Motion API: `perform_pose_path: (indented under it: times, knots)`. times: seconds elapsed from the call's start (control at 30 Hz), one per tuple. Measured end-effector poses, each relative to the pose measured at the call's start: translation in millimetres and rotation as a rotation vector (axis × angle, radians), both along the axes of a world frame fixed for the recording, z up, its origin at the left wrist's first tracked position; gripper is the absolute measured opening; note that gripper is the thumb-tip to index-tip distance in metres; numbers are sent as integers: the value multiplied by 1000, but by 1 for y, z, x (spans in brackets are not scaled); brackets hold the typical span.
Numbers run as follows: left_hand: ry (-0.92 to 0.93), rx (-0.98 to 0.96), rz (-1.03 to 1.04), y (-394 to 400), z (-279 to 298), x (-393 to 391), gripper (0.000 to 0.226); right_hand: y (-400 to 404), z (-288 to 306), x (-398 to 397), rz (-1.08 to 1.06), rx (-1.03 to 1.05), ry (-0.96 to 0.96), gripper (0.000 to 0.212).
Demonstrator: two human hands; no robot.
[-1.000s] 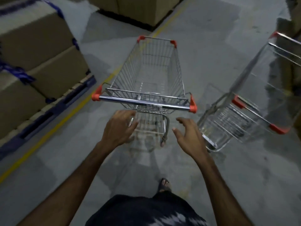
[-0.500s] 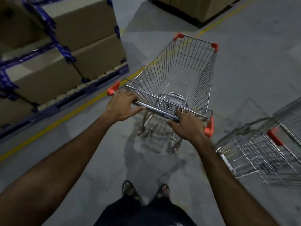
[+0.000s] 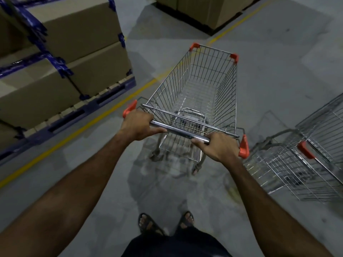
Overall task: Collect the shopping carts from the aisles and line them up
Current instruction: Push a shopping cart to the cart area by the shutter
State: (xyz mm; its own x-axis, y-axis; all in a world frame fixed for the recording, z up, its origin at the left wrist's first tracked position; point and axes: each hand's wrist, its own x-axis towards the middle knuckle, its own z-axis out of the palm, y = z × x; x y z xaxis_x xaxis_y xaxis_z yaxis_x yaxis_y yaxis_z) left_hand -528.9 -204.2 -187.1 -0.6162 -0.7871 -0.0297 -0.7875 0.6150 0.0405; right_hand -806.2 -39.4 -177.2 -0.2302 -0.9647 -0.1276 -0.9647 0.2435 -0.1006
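Both hands now grip the handlebar (image 3: 179,131) of the wire shopping cart (image 3: 196,93): a second ago they were open and reaching, short of the bar, and half a second ago they had just closed on it. The left hand (image 3: 138,125) wraps the bar near its left orange end cap (image 3: 130,108), thumb stretched along the underside; the right hand (image 3: 217,146) curls over the bar just beside the right orange cap (image 3: 244,147). The cart stands on the concrete floor (image 3: 278,52) directly ahead of the person's sandalled feet (image 3: 165,222), its empty basket pointing away and angled slightly right, near the yellow floor line (image 3: 89,125) that runs past the stacked cardboard boxes (image 3: 61,67) on a blue pallet (image 3: 74,115). A second shopping cart (image 3: 304,160) sits just beside it toward the right edge of the floor in view, its wire frame close to the right hand but apparently not touching. The grasp looks secure, so collection of this cart seems done and the steering stage begins; I judge the next move needs a turn toward the neighbouring cart to bring the two into line, with care that the frames do not clash.
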Motion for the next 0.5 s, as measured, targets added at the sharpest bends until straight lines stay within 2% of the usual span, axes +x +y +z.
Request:
perform_pose_path:
  times: [0.2, 0.4, 0.5]
  knots:
    - [-57, -14, 31, 17, -1, 35, 92, 7, -8, 31, 30, -17, 48, 94]
    - [-9, -64, 89, 44, -13, 86, 93, 8, -9, 65, 136, -21, 72, 88]
    - [10, -28, 178, 59, -12, 111, 98, -2, -6, 83, 200, -17, 61, 89]
